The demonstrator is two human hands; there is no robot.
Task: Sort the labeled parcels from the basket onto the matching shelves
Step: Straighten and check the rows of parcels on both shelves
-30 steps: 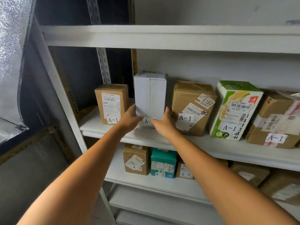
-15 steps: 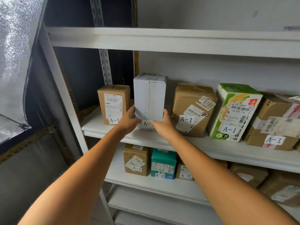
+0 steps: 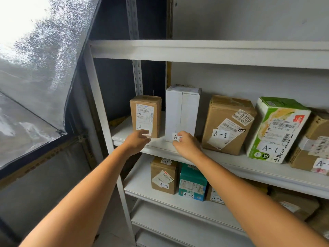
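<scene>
Left hand [image 3: 138, 142] gone from white box [image 3: 181, 111], fingers loosely curled, empty; right hand [image 3: 186, 144] curled at its label [image 3: 175, 136], grip unclear.

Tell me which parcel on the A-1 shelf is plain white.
The tall white box, second from the left; the others are brown cardboard or green-printed.

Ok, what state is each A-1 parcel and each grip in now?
white box: upright on the shelf, label partly covered.
small brown box: upright, apart from white box.
large brown box: standing, A-1 label outward.
green carton: standing, A-1 label outward.
left grip: loosely curled, holding nothing.
right grip: curled at white box's label, hold unclear.
</scene>
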